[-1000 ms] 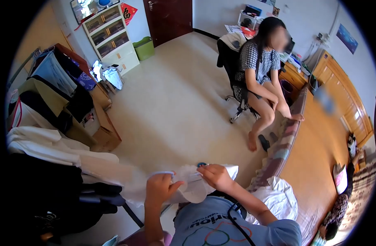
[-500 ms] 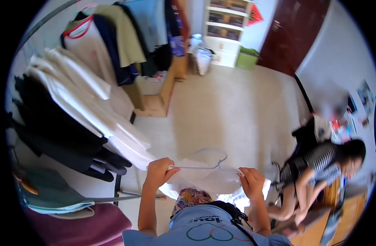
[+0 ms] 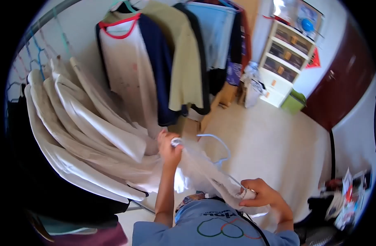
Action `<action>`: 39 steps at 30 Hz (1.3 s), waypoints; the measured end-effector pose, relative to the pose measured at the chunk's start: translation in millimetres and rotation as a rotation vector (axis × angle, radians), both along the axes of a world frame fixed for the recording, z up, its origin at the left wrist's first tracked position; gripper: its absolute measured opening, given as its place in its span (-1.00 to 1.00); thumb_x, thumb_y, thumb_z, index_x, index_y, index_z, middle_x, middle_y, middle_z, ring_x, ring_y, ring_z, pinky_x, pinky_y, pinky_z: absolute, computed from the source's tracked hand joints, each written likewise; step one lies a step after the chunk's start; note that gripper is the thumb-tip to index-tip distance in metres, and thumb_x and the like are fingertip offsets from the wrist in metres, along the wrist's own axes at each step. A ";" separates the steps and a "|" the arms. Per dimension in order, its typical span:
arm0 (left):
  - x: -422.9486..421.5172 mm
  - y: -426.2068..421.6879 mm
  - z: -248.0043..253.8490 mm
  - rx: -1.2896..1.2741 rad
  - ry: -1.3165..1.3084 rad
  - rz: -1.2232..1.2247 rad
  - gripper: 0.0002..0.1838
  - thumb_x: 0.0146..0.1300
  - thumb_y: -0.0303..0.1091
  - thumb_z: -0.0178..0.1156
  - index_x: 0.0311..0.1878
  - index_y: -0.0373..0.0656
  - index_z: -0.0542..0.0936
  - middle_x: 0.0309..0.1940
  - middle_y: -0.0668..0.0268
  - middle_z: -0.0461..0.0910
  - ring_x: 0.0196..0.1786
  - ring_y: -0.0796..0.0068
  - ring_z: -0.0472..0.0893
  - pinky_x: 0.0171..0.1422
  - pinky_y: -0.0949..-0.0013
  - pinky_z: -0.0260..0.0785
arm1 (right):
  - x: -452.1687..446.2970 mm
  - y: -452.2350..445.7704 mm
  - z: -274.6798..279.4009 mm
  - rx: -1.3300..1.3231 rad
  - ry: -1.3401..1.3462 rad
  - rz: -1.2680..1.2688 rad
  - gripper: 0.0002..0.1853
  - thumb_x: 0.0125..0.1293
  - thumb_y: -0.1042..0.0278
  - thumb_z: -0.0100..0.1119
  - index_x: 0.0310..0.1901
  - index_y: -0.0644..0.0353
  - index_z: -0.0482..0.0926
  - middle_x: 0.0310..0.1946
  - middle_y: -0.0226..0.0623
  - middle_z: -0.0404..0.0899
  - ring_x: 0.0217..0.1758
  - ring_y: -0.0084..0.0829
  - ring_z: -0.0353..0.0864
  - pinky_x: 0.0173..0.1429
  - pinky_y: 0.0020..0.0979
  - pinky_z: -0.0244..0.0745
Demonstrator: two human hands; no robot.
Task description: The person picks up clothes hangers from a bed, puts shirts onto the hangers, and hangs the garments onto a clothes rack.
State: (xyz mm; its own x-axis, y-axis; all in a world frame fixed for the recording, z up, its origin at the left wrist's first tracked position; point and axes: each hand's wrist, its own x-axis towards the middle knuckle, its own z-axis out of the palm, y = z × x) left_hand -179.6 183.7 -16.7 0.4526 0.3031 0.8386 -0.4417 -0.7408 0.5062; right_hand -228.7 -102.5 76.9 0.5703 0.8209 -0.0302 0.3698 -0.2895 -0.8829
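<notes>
A sheer white garment hangs on a light blue hanger in front of my chest, its hook pointing away from me. My left hand is closed on the garment at one end of the hanger, close to the white shirts on the rack. Lower and to the right, my right hand grips the other end, fingers wrapped round the cloth and hanger tip. The garment slopes down from left to right between them.
White shirts hang on a rack rail at left, beside black clothes. A red-collared shirt hangs behind. Farther off stand a drawer unit, a green bin and a dark red door.
My view has turned left toward the rack, and the seated person has left the frame. The held garment has gone from roughly level to slanting; both hands keep their grip.
</notes>
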 end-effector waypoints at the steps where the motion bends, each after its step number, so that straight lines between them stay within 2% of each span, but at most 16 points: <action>1: 10.7 4.0 0.0 -0.023 0.013 -0.027 -0.54 -0.02 0.09 0.00 -0.36 -0.18 0.41 -0.45 0.22 0.43 -0.29 0.23 0.42 0.06 0.14 0.10 | 14.0 6.4 -2.3 -0.011 -0.086 -0.014 -0.68 -0.17 0.20 0.29 -0.50 0.20 0.39 -0.65 -0.24 0.37 -0.60 -0.26 0.39 -0.53 -0.46 0.27; 5: 37.0 30.1 9.4 -0.143 0.014 -0.081 -0.50 -0.16 -0.05 0.20 -0.20 -0.20 0.40 -0.19 0.15 0.40 -0.01 0.21 0.33 0.15 0.17 -0.01 | 65.9 29.7 -13.3 -0.015 -0.220 0.067 -0.65 -0.19 0.15 0.30 -0.53 0.19 0.37 -0.67 -0.24 0.34 -0.60 -0.20 0.38 -0.54 -0.44 0.28; 6: 38.9 43.8 11.8 -0.110 0.017 -0.022 -0.56 -0.09 -0.12 0.17 -0.17 -0.19 0.40 -0.13 0.20 0.37 0.04 0.29 0.30 0.15 0.20 0.00 | 77.3 34.5 -15.3 -0.014 -0.236 0.108 -0.65 -0.20 0.14 0.30 -0.54 0.19 0.36 -0.66 -0.25 0.35 -0.60 -0.21 0.38 -0.54 -0.44 0.28; 8: 53.9 95.3 -39.4 -0.444 0.147 0.127 -0.60 0.06 -0.12 0.01 -0.08 -0.15 0.36 -0.07 0.30 0.34 0.09 0.37 0.24 0.15 0.23 0.00 | 99.6 53.2 -11.5 -0.003 -0.231 0.199 -0.66 -0.19 0.15 0.28 -0.54 0.20 0.36 -0.63 -0.25 0.35 -0.59 -0.21 0.38 -0.53 -0.43 0.28; 9: 51.2 133.0 -67.2 -0.443 0.139 0.157 -0.60 0.06 -0.12 0.01 -0.08 -0.15 0.36 -0.07 0.30 0.34 0.09 0.37 0.24 0.15 0.23 0.00 | 110.7 63.0 -13.7 0.036 -0.232 0.282 -0.67 -0.17 0.17 0.27 -0.54 0.20 0.36 -0.62 -0.25 0.35 -0.59 -0.21 0.38 -0.53 -0.43 0.27; 12: -2.1 217.6 -117.0 -1.082 -0.300 0.003 -0.45 0.18 0.10 -0.32 0.09 -0.09 0.22 0.12 0.27 0.18 0.22 0.40 0.05 0.25 0.25 -0.26 | 136.5 91.7 -11.4 0.088 -0.197 0.451 -0.70 -0.13 0.22 0.25 -0.53 0.21 0.36 -0.59 -0.24 0.34 -0.58 -0.20 0.37 -0.54 -0.40 0.25; 13: -17.2 214.8 -115.7 -1.082 -0.316 0.043 -0.45 0.18 0.10 -0.32 0.09 -0.09 0.22 0.12 0.27 0.18 0.22 0.40 0.05 0.25 0.25 -0.26 | 144.4 101.5 -9.0 0.134 -0.164 0.454 -0.71 -0.13 0.25 0.25 -0.54 0.22 0.35 -0.61 -0.24 0.32 -0.61 -0.21 0.34 -0.55 -0.41 0.23; 15: -43.1 179.0 -53.2 -1.098 -0.122 0.421 -0.44 0.16 0.12 -0.31 0.09 -0.05 0.22 0.13 0.29 0.18 0.22 0.40 0.06 0.23 0.23 -0.25 | 167.2 115.4 -8.4 0.190 -0.112 0.472 -0.73 -0.12 0.32 0.25 -0.57 0.25 0.33 -0.68 -0.26 0.26 -0.68 -0.31 0.25 -0.60 -0.47 0.16; 22: -65.2 146.4 -35.5 -1.017 -0.007 0.654 -0.46 0.14 0.08 -0.25 0.09 -0.07 0.22 0.07 0.34 0.26 0.17 0.45 0.15 0.20 0.26 -0.18 | 191.6 176.8 10.1 0.460 -0.067 0.487 -0.77 -0.10 0.41 0.23 -0.55 0.29 0.35 -0.70 -0.29 0.26 -0.68 -0.54 0.21 -0.60 -0.52 0.08; 24: -75.7 140.6 -58.1 -0.824 0.102 0.711 -0.64 0.19 -0.19 -0.15 0.01 -0.14 0.29 0.01 0.28 0.30 0.09 0.43 0.25 0.14 0.37 0.01 | 193.6 189.3 11.1 0.521 -0.008 0.472 -0.77 -0.10 0.41 0.23 -0.56 0.29 0.35 -0.71 -0.33 0.26 -0.68 -0.58 0.18 -0.61 -0.53 0.07; 26: -79.1 139.2 -107.9 -0.795 0.009 0.653 -0.68 0.17 -0.28 -0.10 -0.02 -0.17 0.32 -0.02 0.28 0.31 0.05 0.45 0.27 0.11 0.44 0.05 | 192.7 202.5 12.8 0.542 -0.015 0.478 -0.77 -0.11 0.42 0.23 -0.58 0.29 0.35 -0.74 -0.36 0.23 -0.69 -0.61 0.15 -0.61 -0.54 0.05; 29: -80.1 110.1 -66.5 -0.799 0.106 0.579 -0.72 0.12 -0.44 -0.01 -0.06 -0.20 0.34 -0.06 0.29 0.32 0.00 0.52 0.29 0.05 0.52 0.13 | 177.1 215.7 20.3 0.601 0.010 0.348 -0.77 -0.10 0.42 0.21 -0.62 0.29 0.33 -0.76 -0.37 0.20 -0.69 -0.63 0.12 -0.62 -0.56 0.02; 35: -94.4 91.1 -61.0 -0.645 0.213 0.461 -0.71 0.14 -0.42 -0.06 -0.03 -0.15 0.31 -0.03 0.30 0.28 0.04 0.50 0.25 0.04 0.49 0.13 | 146.9 216.8 31.1 0.701 0.146 0.147 -0.85 -0.08 0.44 0.17 -0.57 0.31 0.40 -0.73 -0.43 0.30 -0.65 -0.68 0.23 -0.58 -0.62 0.11; 37: -104.4 95.6 -67.9 -0.643 0.280 0.452 -0.71 0.15 -0.44 -0.11 -0.02 -0.14 0.30 0.00 0.30 0.25 0.08 0.47 0.21 0.11 0.46 0.06 | 146.8 204.8 34.2 0.687 0.190 0.148 -0.87 -0.06 0.45 0.13 -0.56 0.31 0.41 -0.71 -0.46 0.32 -0.62 -0.70 0.26 -0.56 -0.64 0.12; 38: -105.2 99.7 -73.8 -0.670 0.152 0.340 -0.72 0.18 -0.43 -0.18 -0.03 -0.15 0.30 -0.01 0.30 0.27 0.09 0.43 0.20 0.18 0.45 -0.03 | 141.3 200.1 36.1 0.668 0.215 0.172 -0.88 -0.05 0.46 0.11 -0.55 0.31 0.41 -0.69 -0.47 0.33 -0.60 -0.71 0.27 -0.55 -0.65 0.13; 39: -106.7 98.1 -62.2 -0.697 0.227 0.391 -0.72 0.19 -0.40 -0.21 -0.03 -0.16 0.30 -0.02 0.29 0.28 0.10 0.42 0.20 0.20 0.45 -0.06 | 129.1 192.7 48.8 0.525 0.437 0.181 -0.90 -0.02 0.46 0.09 -0.50 0.29 0.41 -0.64 -0.48 0.35 -0.55 -0.71 0.28 -0.48 -0.66 0.14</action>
